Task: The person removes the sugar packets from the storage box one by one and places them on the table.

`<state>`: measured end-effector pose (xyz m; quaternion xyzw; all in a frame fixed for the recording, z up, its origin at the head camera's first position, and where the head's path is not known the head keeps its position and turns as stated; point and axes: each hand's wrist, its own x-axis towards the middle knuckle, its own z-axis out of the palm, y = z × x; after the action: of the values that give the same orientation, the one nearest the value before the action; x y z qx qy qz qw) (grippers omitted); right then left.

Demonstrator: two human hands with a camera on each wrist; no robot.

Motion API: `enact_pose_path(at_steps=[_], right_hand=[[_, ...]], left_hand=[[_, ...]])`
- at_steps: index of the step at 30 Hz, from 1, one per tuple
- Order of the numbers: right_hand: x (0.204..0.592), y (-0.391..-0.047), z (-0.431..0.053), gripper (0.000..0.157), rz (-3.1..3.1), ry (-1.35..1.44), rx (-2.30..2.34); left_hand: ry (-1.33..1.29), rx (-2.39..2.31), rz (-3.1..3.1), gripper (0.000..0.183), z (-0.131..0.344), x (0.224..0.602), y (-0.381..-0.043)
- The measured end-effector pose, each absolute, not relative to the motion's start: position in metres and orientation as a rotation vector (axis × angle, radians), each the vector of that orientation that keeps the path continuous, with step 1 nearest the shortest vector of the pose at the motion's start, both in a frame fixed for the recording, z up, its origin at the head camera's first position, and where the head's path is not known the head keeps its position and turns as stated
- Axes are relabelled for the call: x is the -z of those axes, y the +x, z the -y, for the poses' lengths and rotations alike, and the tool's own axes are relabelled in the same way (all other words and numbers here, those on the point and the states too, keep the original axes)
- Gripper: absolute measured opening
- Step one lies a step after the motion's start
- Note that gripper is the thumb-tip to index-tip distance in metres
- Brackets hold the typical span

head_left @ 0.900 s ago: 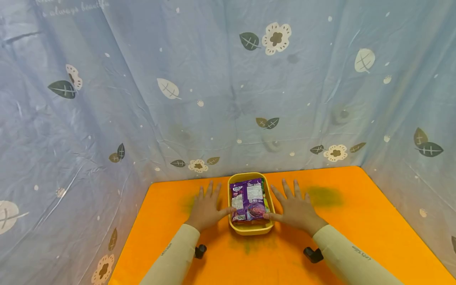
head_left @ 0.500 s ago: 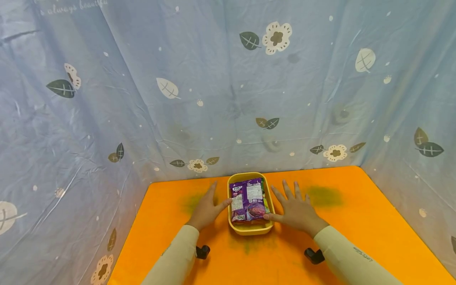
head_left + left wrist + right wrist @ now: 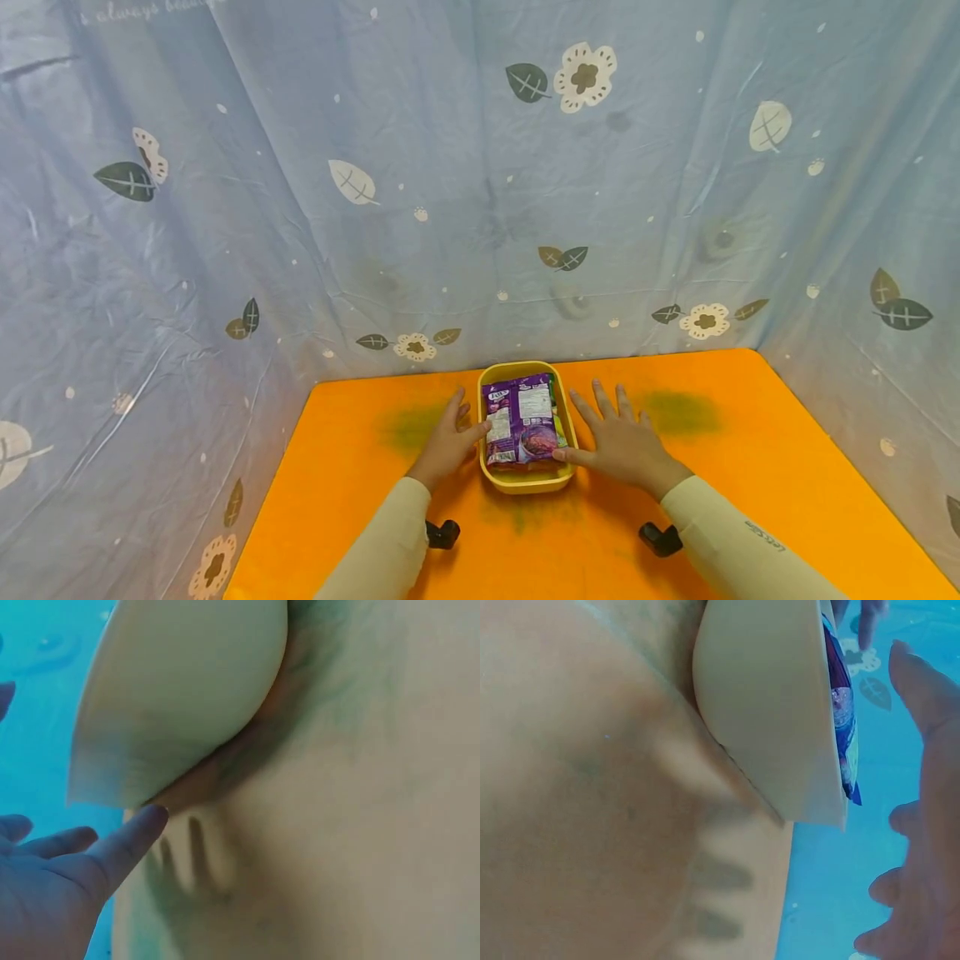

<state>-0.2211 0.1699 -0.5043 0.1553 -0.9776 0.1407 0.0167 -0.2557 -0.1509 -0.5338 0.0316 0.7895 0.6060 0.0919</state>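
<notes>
A yellow rectangular bin (image 3: pixel 525 483) stands on the orange table near its back edge. Inside lies a purple snack packet (image 3: pixel 534 417) printed with white panels, with a bit of green and yellow packaging showing at its right. Beside the bin's left wall is my left hand (image 3: pixel 447 442), its thumb reaching over the rim and its fingers loosely extended outside. My right hand (image 3: pixel 625 437) hovers at the right side, fingers spread and thumb over the rim near the packet's lower right corner. Neither hand holds anything; whether the thumbs touch the packet I cannot tell.
A blue floral curtain (image 3: pixel 450 208) closes in the back and both sides of the table (image 3: pixel 352 483). Green stains mark the tabletop. Black wrist camera mounts (image 3: pixel 660 539) stick out from under both sleeves.
My left hand has turned and shifted slightly right toward the bin, its spread fingers drawing together. The right hand, the bin and the packet have hardly moved.
</notes>
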Motion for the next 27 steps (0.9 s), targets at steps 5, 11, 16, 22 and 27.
enact_pose_path(at_steps=[5, 11, 16, 22, 27], right_hand=[[0.506, -0.222, -0.168, 0.108, 2.985, 0.499, -0.482], [0.505, -0.225, -0.167, 0.107, 2.956, 0.479, -0.582], [0.504, -0.227, -0.166, 0.108, 2.93, 0.478, -0.771], [0.497, -0.232, -0.161, 0.096, 2.864, 0.433, -1.131], [0.491, -0.235, -0.155, 0.079, 2.793, 0.415, -1.401]], left_hand=[[0.069, -1.821, -2.332, 0.091, 0.143, 0.542, -0.255], [0.046, -1.905, -2.256, 0.072, 0.138, 0.551, -0.252], [-0.004, -1.924, -2.236, 0.066, 0.138, 0.551, -0.249], [-0.001, -1.94, -2.207, 0.067, 0.14, 0.548, -0.248], [-0.012, -1.953, -2.168, 0.067, 0.142, 0.551, -0.25]])
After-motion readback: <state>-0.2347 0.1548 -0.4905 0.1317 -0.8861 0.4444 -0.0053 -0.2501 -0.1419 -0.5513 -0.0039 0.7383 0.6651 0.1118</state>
